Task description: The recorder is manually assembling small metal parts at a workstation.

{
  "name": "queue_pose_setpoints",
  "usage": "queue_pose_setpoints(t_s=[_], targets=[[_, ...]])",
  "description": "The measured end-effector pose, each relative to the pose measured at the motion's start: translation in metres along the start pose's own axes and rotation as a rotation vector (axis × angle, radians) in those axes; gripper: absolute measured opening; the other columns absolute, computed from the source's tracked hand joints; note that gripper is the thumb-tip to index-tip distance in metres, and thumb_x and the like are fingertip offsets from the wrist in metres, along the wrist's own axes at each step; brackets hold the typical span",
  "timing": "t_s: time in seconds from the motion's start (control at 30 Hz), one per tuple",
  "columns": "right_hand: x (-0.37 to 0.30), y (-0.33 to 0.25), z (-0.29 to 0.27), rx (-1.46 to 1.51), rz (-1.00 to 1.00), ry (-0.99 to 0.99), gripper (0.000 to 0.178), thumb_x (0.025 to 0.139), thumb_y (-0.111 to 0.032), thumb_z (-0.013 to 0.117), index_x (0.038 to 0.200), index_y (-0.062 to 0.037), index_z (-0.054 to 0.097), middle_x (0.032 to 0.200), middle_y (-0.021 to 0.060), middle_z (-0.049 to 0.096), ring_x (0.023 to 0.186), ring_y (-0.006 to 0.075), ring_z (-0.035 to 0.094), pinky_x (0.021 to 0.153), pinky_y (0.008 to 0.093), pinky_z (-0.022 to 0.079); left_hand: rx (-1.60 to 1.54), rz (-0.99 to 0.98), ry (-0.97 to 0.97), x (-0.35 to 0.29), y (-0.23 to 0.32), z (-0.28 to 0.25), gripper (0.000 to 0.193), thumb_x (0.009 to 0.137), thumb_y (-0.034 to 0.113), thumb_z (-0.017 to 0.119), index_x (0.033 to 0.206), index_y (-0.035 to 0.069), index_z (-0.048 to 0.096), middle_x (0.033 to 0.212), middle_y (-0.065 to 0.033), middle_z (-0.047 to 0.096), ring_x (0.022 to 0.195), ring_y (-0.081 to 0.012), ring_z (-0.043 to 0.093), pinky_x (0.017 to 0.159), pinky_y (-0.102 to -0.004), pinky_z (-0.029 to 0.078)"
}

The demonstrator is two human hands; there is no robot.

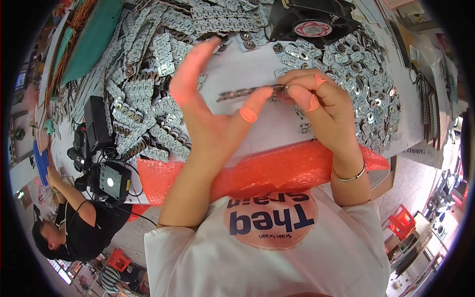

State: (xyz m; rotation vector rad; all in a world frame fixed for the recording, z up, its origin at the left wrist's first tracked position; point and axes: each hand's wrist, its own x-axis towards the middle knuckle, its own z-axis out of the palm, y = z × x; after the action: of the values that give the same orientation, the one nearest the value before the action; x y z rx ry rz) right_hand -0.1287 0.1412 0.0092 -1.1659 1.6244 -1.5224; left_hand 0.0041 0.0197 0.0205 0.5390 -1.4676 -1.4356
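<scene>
A narrow strip of small circuit boards (240, 94), seen nearly edge-on and slightly blurred, is held above the white table. My right hand (329, 106) is closed in a pinch at the strip's right end, where a small round metal part (286, 90) shows between finger and thumb. My left hand (210, 116) is open, its fingers stretched up and away from the thumb. The left thumb tip overlaps the strip close to the right fingertips; whether it presses on it I cannot tell. Orange-red finger covers sit on fingers of both hands.
Strips of boards (141, 94) are heaped left, separated small boards (363, 84) right. A black fan (314, 22) stands at the back. Red bubble wrap (277, 166) covers the near edge. Black devices with cables (113, 180) lie left, near another person (81, 222).
</scene>
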Motion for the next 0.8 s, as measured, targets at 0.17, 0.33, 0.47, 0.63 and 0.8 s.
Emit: queue_pose_setpoints(t_s=[0.17, 0.33, 0.47, 0.63, 0.8], targets=[[0.001, -0.003, 0.006, -0.364, -0.171, 0.033, 0.009, 0.088, -0.002, 0.057, 0.087, 0.0049, 0.062, 0.099, 0.0127, 0.064, 0.083, 0.0171, 0.061, 0.071, 0.0259, 0.05, 1.159, 0.537, -0.509, -0.002, 0.008, -0.017, 0.03, 0.073, 0.019, 0.075, 0.099, 0.01, 0.063, 0.095, -0.0048, 0.065, 0.09, -0.0214, 0.061, 0.075, -0.0342, 0.046], [-0.002, -0.009, 0.0, 0.092, 0.011, 0.188, 0.013, 0.092, -0.009, 0.054, 0.091, 0.0012, 0.063, 0.097, 0.0097, 0.065, 0.069, 0.0111, 0.06, 0.059, 0.0223, 0.051, 0.505, -0.164, -0.552, -0.01, -0.002, -0.017, 0.019, 0.082, 0.014, 0.068, 0.093, 0.001, 0.061, 0.084, -0.0102, 0.064, 0.065, -0.0219, 0.063, 0.059, -0.0292, 0.049], [-0.005, -0.009, -0.005, 0.112, 0.15, 0.074, 0.012, 0.089, -0.012, 0.061, 0.089, -0.0012, 0.065, 0.081, 0.0031, 0.064, 0.064, 0.0075, 0.058, 0.052, 0.0206, 0.047, 0.335, -0.256, -0.6, -0.006, 0.002, -0.022, 0.018, 0.083, 0.012, 0.066, 0.092, -0.002, 0.06, 0.08, -0.0106, 0.063, 0.061, -0.017, 0.059, 0.057, -0.0284, 0.048], [-0.006, -0.008, -0.008, -0.029, 0.139, -0.049, 0.012, 0.088, -0.01, 0.062, 0.093, -0.0005, 0.067, 0.074, 0.0035, 0.063, 0.056, 0.0076, 0.056, 0.047, 0.0197, 0.045, 0.362, -0.257, -0.693, -0.004, 0.002, -0.028, 0.016, 0.082, 0.007, 0.067, 0.095, -0.001, 0.064, 0.073, 0.0004, 0.062, 0.06, -0.0015, 0.047, 0.052, -0.0181, 0.037], [-0.006, -0.009, -0.011, -0.177, 0.09, -0.144, 0.01, 0.087, -0.01, 0.063, 0.09, -0.0002, 0.066, 0.064, 0.0008, 0.06, 0.05, 0.0067, 0.053, 0.043, 0.02, 0.041, 0.276, -0.388, -0.713, -0.002, 0.002, -0.03, 0.015, 0.083, 0.008, 0.067, 0.094, -0.002, 0.064, 0.07, -0.0006, 0.062, 0.058, -0.0023, 0.05, 0.049, -0.018, 0.037]])
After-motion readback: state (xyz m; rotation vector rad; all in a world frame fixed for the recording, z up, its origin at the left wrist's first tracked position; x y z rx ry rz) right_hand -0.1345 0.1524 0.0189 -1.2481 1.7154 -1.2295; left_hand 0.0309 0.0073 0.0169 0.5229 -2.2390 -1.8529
